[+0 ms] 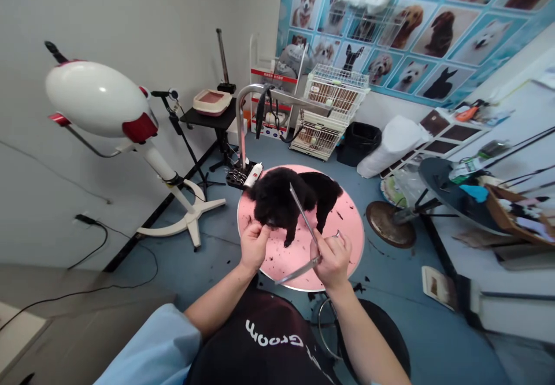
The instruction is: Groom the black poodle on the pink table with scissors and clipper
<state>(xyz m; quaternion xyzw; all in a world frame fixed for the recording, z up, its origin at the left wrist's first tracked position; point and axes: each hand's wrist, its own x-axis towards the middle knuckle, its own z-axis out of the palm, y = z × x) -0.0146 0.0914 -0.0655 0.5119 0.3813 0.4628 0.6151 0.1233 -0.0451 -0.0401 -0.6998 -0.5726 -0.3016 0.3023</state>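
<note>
A small black dog [291, 197] stands on a round pink grooming table [347, 226]. My left hand [254, 245] is closed under the dog's head, holding its muzzle or chin fur. My right hand [332, 258] is closed on long silver scissors [303, 214], whose blade points up across the dog's body; a metal comb [297, 271] also sticks out from that hand toward the left. Black fur clippings lie scattered on the pink top.
A white and red stand dryer [102, 99] rises at the left. A metal grooming arm [260, 93] stands behind the table, with wire cages [332, 104] beyond it. A second dark round table [446, 188] and cluttered shelves are at the right. A cable [95, 246] trails on the floor.
</note>
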